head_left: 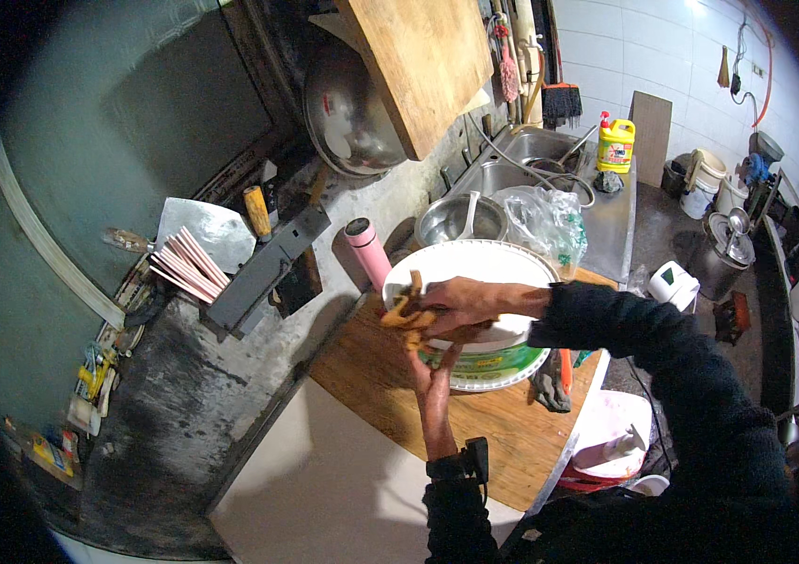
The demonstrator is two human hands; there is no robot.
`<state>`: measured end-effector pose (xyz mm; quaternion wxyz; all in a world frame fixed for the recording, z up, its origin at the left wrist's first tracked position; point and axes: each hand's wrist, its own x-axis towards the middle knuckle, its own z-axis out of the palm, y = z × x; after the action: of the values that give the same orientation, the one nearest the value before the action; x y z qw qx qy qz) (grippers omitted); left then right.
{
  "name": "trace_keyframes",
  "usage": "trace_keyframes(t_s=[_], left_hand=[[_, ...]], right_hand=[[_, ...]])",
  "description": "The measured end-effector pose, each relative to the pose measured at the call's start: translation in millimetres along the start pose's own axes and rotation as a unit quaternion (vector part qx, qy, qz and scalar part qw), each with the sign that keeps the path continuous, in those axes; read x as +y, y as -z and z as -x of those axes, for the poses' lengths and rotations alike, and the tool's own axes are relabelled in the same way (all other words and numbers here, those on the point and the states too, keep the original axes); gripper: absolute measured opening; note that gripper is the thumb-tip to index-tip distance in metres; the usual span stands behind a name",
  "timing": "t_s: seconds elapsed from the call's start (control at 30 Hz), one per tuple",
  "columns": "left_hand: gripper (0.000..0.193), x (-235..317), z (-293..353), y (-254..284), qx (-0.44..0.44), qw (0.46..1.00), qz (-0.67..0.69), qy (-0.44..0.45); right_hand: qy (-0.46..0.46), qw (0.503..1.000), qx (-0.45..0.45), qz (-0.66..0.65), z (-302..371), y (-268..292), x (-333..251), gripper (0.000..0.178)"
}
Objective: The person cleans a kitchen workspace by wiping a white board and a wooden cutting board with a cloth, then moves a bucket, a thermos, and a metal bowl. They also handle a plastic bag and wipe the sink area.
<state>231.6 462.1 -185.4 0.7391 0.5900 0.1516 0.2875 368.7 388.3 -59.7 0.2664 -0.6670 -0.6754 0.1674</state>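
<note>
A round white plastic tub [512, 258] with a ridged rim and a green label band stands tilted over the wooden board. My right hand [465, 303] reaches across it from the right, its fingers closed on a crumpled tan-brown cloth [403, 317] against the tub's left side. Below the cloth, my left hand [433, 374] grips the tub's near left edge; its fingertips are partly hidden behind the cloth. A pink bottle [367, 252] with a black cap stands just beyond the tub's left side.
The wooden board [503, 451] lies under the tub. Behind are a steel bowl [437, 226], a clear plastic bag [550, 221], a sink [540, 146] and a yellow jug [615, 148]. At left, a cleaver [202, 230] and pink sticks [191, 265] sit in a dark rack [263, 273].
</note>
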Motion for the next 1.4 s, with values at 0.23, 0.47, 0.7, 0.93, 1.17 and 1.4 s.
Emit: trace_keyframes(t_s=[0.23, 0.47, 0.7, 0.93, 1.17, 1.4], left_hand=[[0.071, 25.5, 21.4, 11.2, 0.118, 0.991, 0.056, -0.025], [0.071, 40.1, -30.6, -5.0, 0.01, 0.999, 0.028, -0.013], [0.072, 22.7, -41.5, 1.7, -0.003, 0.998, -0.049, -0.036], [0.07, 40.1, -35.3, 25.5, 0.018, 0.998, -0.066, -0.009], [0.061, 78.4, 29.2, 125.1, 0.143, 0.977, -0.155, -0.001], [0.06, 156.9, 156.0, 201.4, 0.309, 0.927, -0.21, 0.022]], right_hand=[[0.038, 0.992, -0.001, 0.123, 70.8, 12.7, 4.8, 0.038], [0.065, 0.986, 0.024, 0.151, 82.0, 5.4, 4.7, 0.045], [-0.17, 0.939, 0.125, 0.272, 159.2, 65.8, 55.0, 0.032], [-0.369, 0.85, 0.357, -0.117, 213.3, 15.7, 81.8, 0.033], [-0.337, 0.873, 0.092, -0.341, 169.6, -65.5, -15.2, 0.038], [-0.01, 0.974, 0.048, -0.223, 102.8, -177.2, -89.8, 0.06]])
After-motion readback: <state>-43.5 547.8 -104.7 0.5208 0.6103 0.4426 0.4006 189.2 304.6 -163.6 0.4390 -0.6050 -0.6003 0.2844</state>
